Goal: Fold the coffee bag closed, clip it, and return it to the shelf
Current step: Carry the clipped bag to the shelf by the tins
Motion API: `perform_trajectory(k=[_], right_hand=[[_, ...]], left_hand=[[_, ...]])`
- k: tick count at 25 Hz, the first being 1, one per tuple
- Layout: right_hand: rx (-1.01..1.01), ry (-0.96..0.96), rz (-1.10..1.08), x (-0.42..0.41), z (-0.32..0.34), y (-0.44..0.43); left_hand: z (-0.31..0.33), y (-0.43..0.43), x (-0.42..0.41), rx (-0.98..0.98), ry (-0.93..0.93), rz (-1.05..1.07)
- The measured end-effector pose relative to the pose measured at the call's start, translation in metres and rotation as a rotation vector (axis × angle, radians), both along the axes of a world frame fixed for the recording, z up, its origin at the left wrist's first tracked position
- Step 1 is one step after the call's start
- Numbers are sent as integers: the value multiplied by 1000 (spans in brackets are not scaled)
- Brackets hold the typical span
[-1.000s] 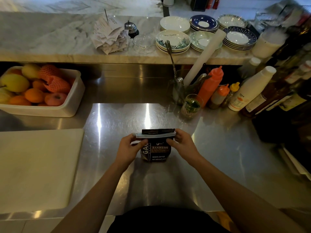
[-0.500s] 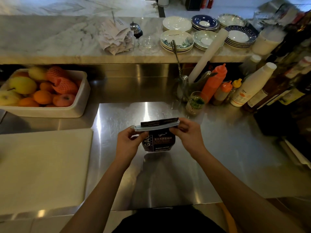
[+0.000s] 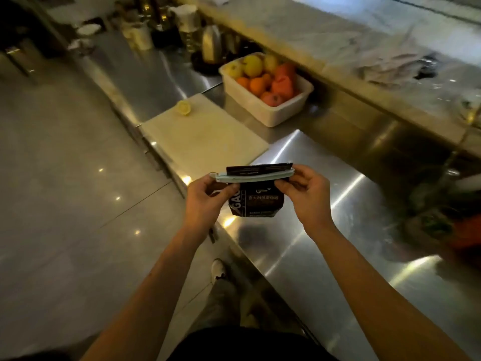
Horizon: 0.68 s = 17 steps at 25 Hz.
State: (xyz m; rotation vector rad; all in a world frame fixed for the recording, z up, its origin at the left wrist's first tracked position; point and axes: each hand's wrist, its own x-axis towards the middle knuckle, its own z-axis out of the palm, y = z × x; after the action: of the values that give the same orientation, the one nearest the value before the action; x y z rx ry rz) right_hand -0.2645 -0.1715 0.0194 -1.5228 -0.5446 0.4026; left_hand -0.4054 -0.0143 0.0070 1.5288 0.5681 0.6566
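Note:
A small dark coffee bag (image 3: pixel 260 203) with white print hangs in the air in front of me, above the steel counter's front edge. A long pale clip (image 3: pixel 253 176) runs across its folded top. My left hand (image 3: pixel 205 201) pinches the clip's left end and the bag's left side. My right hand (image 3: pixel 307 194) pinches the clip's right end. No shelf is in view.
The steel counter (image 3: pixel 325 230) runs to the right. A white cutting board (image 3: pixel 203 136) with a lemon half (image 3: pixel 183 108) lies beyond, then a white tub of fruit (image 3: pixel 270 110). A kettle (image 3: pixel 212 44) and jars stand further back. Tiled floor (image 3: pixel 65 178) lies on the left.
The bag has been lifted off the counter. My view has swung to the left, so the floor and the counter's far end now show. Both hands keep their grip.

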Motion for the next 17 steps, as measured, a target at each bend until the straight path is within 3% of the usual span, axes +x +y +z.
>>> perform_trajectory(k=[10, 17], right_hand=[[77, 37, 838, -227, 31, 116], [185, 68, 1313, -445, 57, 86]], left_hand=[[39, -45, -290, 96, -16, 882], [66, -164, -475, 205, 3, 1401]])
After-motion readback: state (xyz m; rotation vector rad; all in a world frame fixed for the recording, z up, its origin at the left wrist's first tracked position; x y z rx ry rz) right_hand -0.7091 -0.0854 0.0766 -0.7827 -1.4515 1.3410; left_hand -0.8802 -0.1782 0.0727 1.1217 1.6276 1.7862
